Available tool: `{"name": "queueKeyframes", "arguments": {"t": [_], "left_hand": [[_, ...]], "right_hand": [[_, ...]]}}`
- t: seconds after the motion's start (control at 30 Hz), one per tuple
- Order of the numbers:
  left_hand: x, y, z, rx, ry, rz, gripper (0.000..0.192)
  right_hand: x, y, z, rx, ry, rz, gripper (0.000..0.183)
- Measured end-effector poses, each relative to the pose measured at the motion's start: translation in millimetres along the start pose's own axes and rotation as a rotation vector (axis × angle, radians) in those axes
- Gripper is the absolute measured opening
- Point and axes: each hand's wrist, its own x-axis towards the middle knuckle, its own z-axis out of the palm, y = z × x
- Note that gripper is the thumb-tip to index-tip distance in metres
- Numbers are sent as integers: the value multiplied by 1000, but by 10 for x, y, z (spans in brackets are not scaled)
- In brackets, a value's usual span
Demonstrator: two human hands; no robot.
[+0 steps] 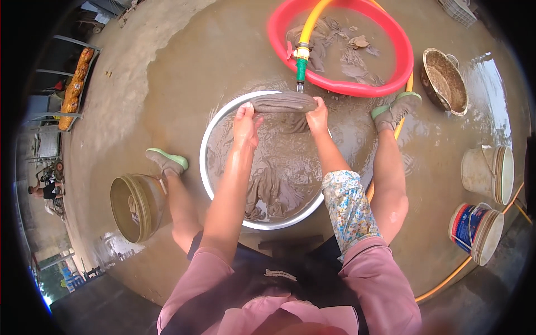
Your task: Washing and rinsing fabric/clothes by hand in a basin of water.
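Observation:
A wet grey-brown cloth (284,102) is stretched between my two hands over a metal basin (204,155) of muddy water. My left hand (246,125) grips its left end, and my right hand (317,116) grips its right end. Just beyond the cloth, water runs from the green nozzle (301,69) of a yellow hose (312,23) with a red-handled valve. More wet cloths (272,192) lie in the near part of the basin. Behind it, a red plastic tub (339,87) holds further soaked cloths (356,54) in cloudy water.
A bucket (146,209) with cloth inside lies tilted at the left. At the right are a dirty bowl (444,81), a white bucket (481,169) and a blue-labelled bucket (473,230). The hose crosses the wet ground near my right foot. Another person (44,190) is far left.

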Motion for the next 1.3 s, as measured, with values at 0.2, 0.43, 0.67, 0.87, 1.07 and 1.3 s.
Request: {"name": "queueKeyframes", "arguments": {"t": [0.2,0.43,0.67,0.87,1.07,1.3], "left_hand": [[318,-950,98,6,135,-480,48],[223,-1186,-21,54,139,-204,53],[-55,-1042,-113,-73,50,-289,40],[-226,-762,65,-170,64,-402,51],[153,-627,306,-699,-354,-627,79],[309,-808,408,-793,-734,-431,64]], "right_hand": [[37,-249,71,413,51,451,41],[83,-262,280,267,-27,115,44],[278,-116,240,410,102,218,43],[-83,-437,75,543,102,-23,43],[-702,-1312,-250,237,-407,-408,53],[-684,-1607,-610,-458,-831,-657,75]]}}
